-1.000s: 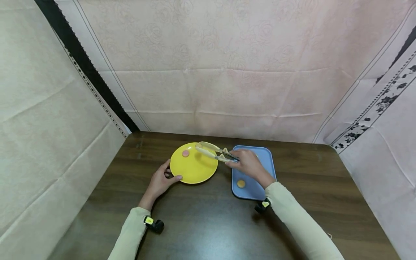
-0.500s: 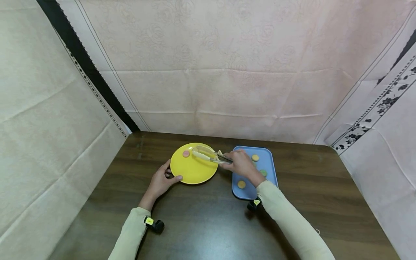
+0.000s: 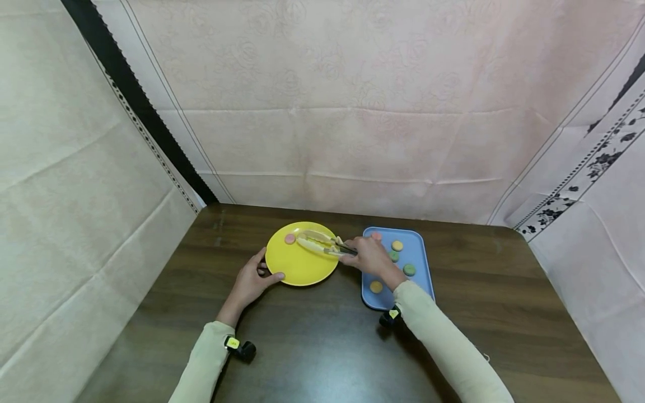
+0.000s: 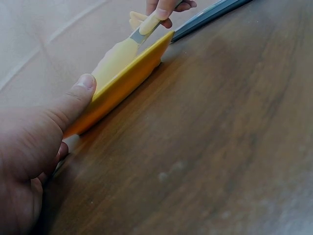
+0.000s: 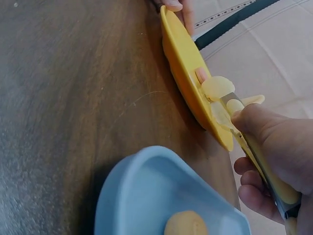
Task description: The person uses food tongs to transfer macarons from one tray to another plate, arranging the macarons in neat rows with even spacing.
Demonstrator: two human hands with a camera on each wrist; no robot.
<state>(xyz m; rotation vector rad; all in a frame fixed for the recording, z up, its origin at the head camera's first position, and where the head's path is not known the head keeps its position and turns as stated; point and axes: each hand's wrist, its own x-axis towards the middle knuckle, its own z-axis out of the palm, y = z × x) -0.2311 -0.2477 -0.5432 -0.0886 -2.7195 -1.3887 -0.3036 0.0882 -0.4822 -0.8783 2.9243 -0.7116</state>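
Note:
In the head view my left hand (image 3: 254, 281) holds the near-left rim of a round yellow plate (image 3: 302, 271). Its thumb (image 4: 82, 94) lies over the rim, with the other fingers below. My right hand (image 3: 372, 258) grips a pair of tongs (image 3: 316, 246) with cream, paddle-like ends and metal arms. Those ends are low over the right half of the plate, near a small pink disc (image 3: 289, 239) that lies at its upper left. The right wrist view shows the pink disc (image 5: 201, 75) just beyond the tong end.
A blue rectangular tray (image 3: 419, 252) stands right of the plate, partly under my right forearm. On it lie green discs (image 3: 409, 270), yellow discs (image 3: 375, 287) and a pink disc (image 3: 376, 235) partly behind the hand. Light cloth walls (image 3: 322, 145) border the brown table (image 3: 302, 347).
My right hand has drifted left with the tongs, whose ends now sit closer together over the plate. More discs on the tray have come into sight. The left hand has kept its place.

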